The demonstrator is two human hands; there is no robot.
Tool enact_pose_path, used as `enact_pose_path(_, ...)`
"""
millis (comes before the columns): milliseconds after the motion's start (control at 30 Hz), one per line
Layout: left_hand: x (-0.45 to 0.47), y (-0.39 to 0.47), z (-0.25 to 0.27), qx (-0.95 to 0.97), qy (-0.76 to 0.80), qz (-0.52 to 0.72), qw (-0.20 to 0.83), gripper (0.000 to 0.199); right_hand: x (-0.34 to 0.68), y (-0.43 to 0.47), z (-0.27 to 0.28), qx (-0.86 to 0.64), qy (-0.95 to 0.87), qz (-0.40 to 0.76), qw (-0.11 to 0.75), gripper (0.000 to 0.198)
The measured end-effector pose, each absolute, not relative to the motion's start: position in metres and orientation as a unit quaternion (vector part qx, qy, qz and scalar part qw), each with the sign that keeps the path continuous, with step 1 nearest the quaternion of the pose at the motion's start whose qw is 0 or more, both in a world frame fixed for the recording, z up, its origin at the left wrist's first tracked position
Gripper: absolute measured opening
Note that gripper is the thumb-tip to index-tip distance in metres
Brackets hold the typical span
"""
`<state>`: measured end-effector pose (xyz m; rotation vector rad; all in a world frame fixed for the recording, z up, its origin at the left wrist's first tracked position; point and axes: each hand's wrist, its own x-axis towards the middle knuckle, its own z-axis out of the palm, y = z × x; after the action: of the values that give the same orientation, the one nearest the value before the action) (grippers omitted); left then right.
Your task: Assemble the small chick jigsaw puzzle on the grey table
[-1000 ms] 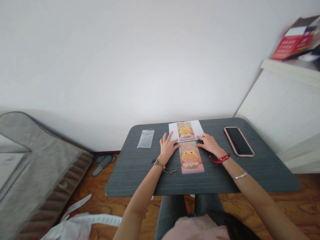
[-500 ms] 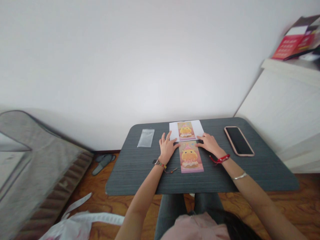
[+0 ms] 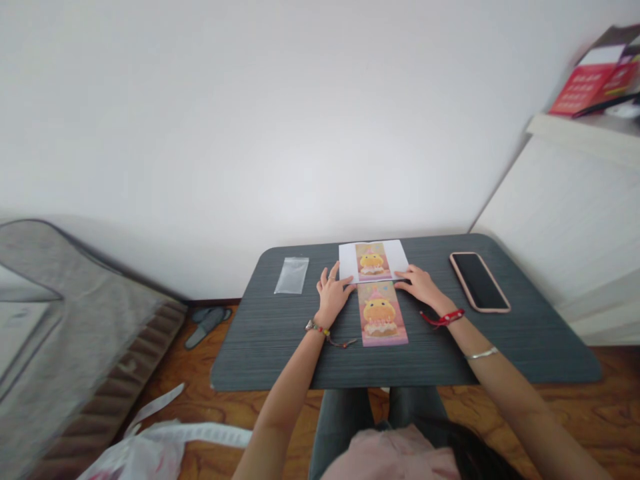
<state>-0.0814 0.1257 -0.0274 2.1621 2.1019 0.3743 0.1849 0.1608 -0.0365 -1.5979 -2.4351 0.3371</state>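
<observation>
A white sheet point(image 3: 348, 259) with a printed yellow cartoon figure and cake lies near the table's back edge. Directly below it, touching or almost touching its lower edge, is a card point(image 3: 380, 320) bearing the same picture. My left hand point(image 3: 333, 291) rests with spread fingers at the sheet's lower left corner, its thumb beside the card's top left. At the opposite lower corner my right hand point(image 3: 421, 285) has its fingers apart, fingertips on the sheet's edge and thumb near the card's top right. Both hands lie flat and grasp nothing.
On the dark table point(image 3: 270, 347) a clear plastic sleeve point(image 3: 292, 275) lies to the left and a phone point(image 3: 480, 283) to the right. A white cabinet point(image 3: 575, 220) stands at the right, a grey bed point(image 3: 95, 333) at the left. Slippers point(image 3: 207, 325) and a plastic bag point(image 3: 150, 453) are on the floor.
My thumbs have drawn slightly outward from the card's top corners. The sheet and card stay in place; the view has shifted very slightly.
</observation>
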Motion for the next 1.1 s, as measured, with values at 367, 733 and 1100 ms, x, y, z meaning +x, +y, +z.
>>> enact_pose_path(367, -0.100, 0.129, -0.032, 0.722, 0.680, 0.123, 0.036, 0.032, 0.200, 0.164, -0.049, -0.559, -0.820, 0.062, 0.103, 0.032)
enact_pose_path(733, -0.100, 0.127, -0.030, 0.672, 0.716, 0.185, 0.042, 0.019, 0.206, 0.161, -0.061, -0.536, -0.821, 0.037, 0.193, 0.028)
enact_pose_path(1100, -0.099, 0.125, -0.029, 0.656, 0.729, 0.189, 0.047, 0.018, 0.207, 0.161, -0.062, -0.542, -0.817, 0.039, 0.193, 0.030)
